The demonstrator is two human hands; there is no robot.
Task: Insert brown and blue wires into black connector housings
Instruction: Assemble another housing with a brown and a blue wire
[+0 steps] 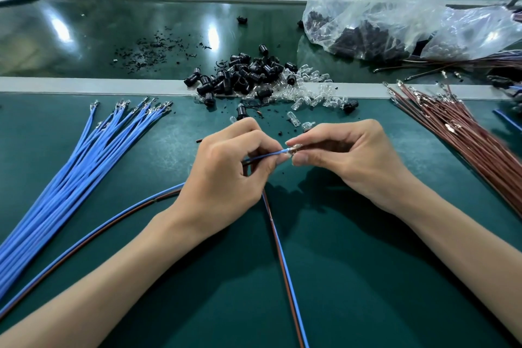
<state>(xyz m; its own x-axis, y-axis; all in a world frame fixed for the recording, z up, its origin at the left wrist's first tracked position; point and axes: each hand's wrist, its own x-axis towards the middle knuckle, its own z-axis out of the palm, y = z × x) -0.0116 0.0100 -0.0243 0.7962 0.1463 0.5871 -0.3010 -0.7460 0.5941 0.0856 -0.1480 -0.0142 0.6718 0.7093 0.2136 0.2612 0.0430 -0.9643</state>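
**Blue wire pinched between both hands, mid-tabletop**

The blue wire [264, 156] runs between the two hands just above the green tabletop [367, 277]. The left hand [226, 175] has its fingers [254, 140] curled around the wire. The right hand [347, 158] pinches the wire's metal terminal [292, 147] between thumb and forefinger. A brown wire [285, 277] lies alongside the blue one below the left hand.

Beyond the hands sits a heap of black connector housings [248, 73], mixed on its right with small clear bulbs [316, 93]. A bundle of blue wires [84, 161] fans out to the left, a bundle of brown wires [466, 133] to the right. A clear plastic bag [381, 8] holding dark parts stands at the far right, and black scraps [152, 48] are scattered at the far left.
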